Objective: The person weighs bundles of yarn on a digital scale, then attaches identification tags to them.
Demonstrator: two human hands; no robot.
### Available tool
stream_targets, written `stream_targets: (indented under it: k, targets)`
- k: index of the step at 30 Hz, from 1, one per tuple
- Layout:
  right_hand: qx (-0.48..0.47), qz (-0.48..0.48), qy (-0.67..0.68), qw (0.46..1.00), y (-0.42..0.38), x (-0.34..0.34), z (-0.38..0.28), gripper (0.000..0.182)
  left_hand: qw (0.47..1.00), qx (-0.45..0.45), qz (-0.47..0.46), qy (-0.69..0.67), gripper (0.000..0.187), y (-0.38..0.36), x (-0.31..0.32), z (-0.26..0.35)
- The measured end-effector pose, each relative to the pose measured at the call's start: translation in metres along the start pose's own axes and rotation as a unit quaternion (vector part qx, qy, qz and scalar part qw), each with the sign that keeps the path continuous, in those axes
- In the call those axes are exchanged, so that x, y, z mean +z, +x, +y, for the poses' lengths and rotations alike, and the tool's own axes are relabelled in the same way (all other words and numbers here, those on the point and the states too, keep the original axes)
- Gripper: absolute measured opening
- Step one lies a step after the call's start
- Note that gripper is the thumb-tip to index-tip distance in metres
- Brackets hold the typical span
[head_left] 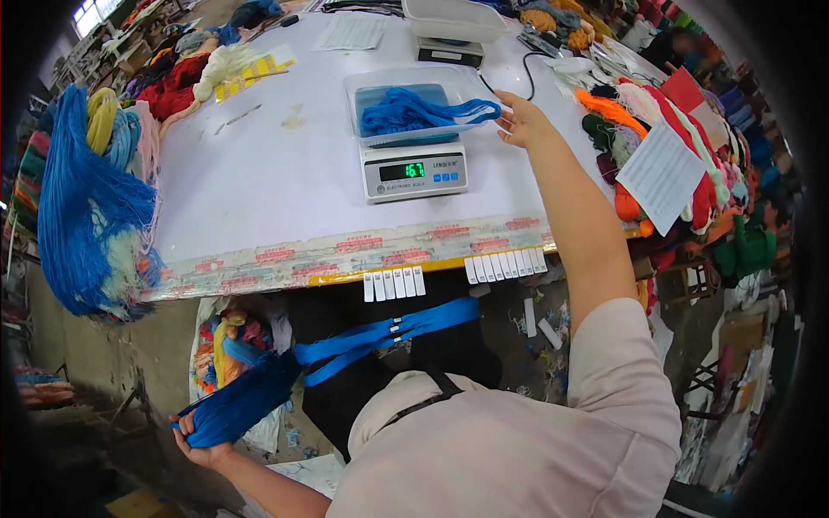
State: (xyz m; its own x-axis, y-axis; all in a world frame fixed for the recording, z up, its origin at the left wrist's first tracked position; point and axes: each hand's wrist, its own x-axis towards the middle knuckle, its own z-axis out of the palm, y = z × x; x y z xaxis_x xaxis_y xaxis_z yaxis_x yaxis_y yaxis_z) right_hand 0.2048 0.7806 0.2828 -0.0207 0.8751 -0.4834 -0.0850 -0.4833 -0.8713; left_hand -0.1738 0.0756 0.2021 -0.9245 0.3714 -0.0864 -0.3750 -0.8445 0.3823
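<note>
The right hand [521, 121] is spread with fingers released, its tips just touching the light end of the blue yarn skein [423, 110] that lies in the clear tray [363, 86] on the digital scale [413, 171], near the middle of the white table [259, 173]. The left hand [197, 440] is down below the table's front edge, clenched around a thick dark-blue yarn bundle [250, 399] whose banded tails run across the lap. More blue yarn [82, 207] hangs over the table's left edge; mixed-colour skeins [656, 129] crowd its right edge.
</note>
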Motion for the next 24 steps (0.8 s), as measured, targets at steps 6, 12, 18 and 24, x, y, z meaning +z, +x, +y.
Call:
stream_targets:
  k: [6,12,18,24]
  targets:
    - [0.007,0.059,0.055,0.997,0.018,-0.009,0.004,0.064,0.999,0.011,0.03,-0.004,0.024,-0.003,-0.009,-0.004]
    - [0.024,-0.021,-0.063,0.998,-0.012,-0.018,0.014,0.069,1.0,-0.004,0.024,0.002,0.025,0.002,-0.006,-0.002]
    - [0.02,-0.028,-0.098,0.995,-0.018,-0.011,0.016,0.07,0.999,-0.005,0.024,0.027,0.029,-0.002,0.007,-0.016]
    - [0.003,-0.018,-0.103,0.995,-0.018,-0.003,0.02,0.06,0.999,-0.016,0.0,0.029,0.028,-0.009,0.014,-0.016]
